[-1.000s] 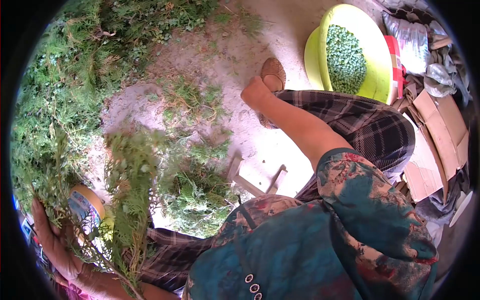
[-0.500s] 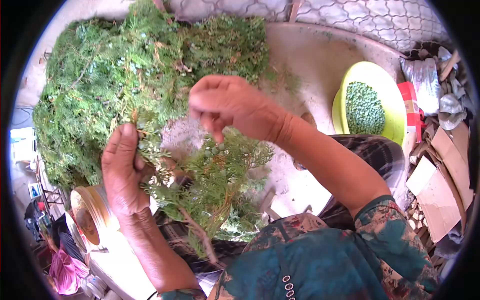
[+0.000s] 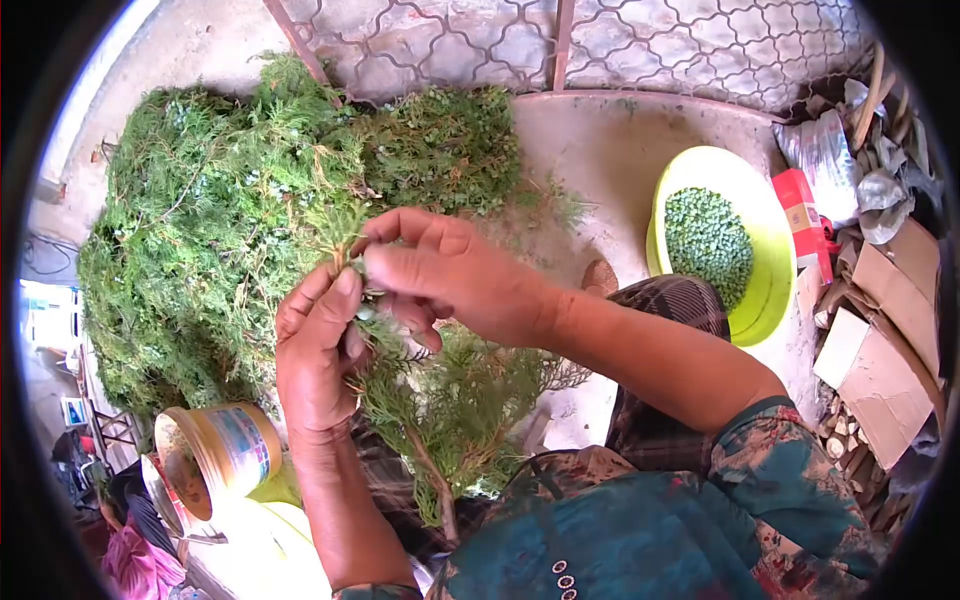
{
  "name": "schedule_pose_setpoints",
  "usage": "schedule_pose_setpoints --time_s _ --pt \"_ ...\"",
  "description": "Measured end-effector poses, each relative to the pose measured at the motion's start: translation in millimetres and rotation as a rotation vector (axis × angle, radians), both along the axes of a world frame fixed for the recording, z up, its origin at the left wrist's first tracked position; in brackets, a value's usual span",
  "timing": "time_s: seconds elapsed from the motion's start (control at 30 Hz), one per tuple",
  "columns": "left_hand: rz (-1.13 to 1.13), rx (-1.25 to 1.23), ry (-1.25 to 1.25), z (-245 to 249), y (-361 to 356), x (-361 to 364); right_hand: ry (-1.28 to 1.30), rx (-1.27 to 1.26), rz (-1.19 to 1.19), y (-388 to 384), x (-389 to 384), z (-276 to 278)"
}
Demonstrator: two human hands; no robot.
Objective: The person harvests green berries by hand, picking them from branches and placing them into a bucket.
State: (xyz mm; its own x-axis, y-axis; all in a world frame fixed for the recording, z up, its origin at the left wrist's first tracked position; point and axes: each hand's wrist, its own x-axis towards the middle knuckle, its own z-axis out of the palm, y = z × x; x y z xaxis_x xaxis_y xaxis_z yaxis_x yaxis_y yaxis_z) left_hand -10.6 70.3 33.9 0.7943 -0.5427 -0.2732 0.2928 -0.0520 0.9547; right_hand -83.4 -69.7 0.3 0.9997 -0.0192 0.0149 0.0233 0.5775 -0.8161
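Sprig [image 3: 440, 400] hangs below both hands' grip, left hand [image 3: 318, 350] and right hand [image 3: 450, 275].

1. The floor [image 3: 620, 150] is pale, rough concrete, in sun.
2. A big heap of green branches [image 3: 220, 220] lies on it at the far left.
3. A yellow-green basin [image 3: 775, 265] stands on it at the right.
4. A red box [image 3: 800, 200] and cardboard pieces [image 3: 890, 370] lie just beside the basin, at the right edge.
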Motion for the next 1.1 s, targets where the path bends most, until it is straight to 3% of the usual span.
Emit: schedule_pose_setpoints --time_s 0.07,0.13,0.2,0.27,0.33,0.4,0.43,0.5,0.53,0.6,0.8,1.1 --pt "0.046 -0.009 0.021 -1.2 -0.7 -3.1 -0.002 0.076 0.01 -1.5 3.1 -3.1" --pt "-0.007 0.012 0.014 2.9 0.2 -4.9 0.085 0.384 0.114 -8.3 0.7 1.1" --pt "-0.012 0.015 0.011 2.3 -3.1 -4.7 0.109 0.384 0.118 -10.5 0.7 1.7" --pt "-0.121 0.036 -0.073 -5.0 0.1 -1.8 0.11 -0.215 0.082 -13.4 -5.8 12.4" --pt "-0.105 0.095 -0.084 -1.6 -7.4 -6.7 0.143 -0.172 0.051 -8.1 1.4 4.3" --pt "-0.079 0.126 -0.124 -6.4 -10.6 -9.0 -0.118 -0.574 -0.211 -6.6 10.2 -9.5" --pt "-0.06 0.12 -0.082 -6.1 -12.7 -11.7 -0.118 -0.573 -0.211 -7.0 7.7 -10.9" --pt "-0.042 0.084 -0.056 -12.9 -11.3 -10.0 0.153 -0.208 -0.089 -5.6 0.7 1.7" --pt "-0.022 0.046 -0.03 -15.3 -11.4 -9.0 0.154 -0.206 -0.092 -5.3 -0.4 0.7" --pt "0.025 0.035 0.026 -9.7 -16.3 -12.0 0.222 0.168 -0.051 -4.5 -2.3 -2.8" --pt "0.085 0.011 0.12 -13.4 -20.2 -11.1 0.225 0.594 -0.012 -2.2 -1.8 -15.1" --pt "0.144 0.056 0.102 -20.2 -26.9 -10.0 0.185 0.344 -0.046 -11.7 0.8 -17.7"
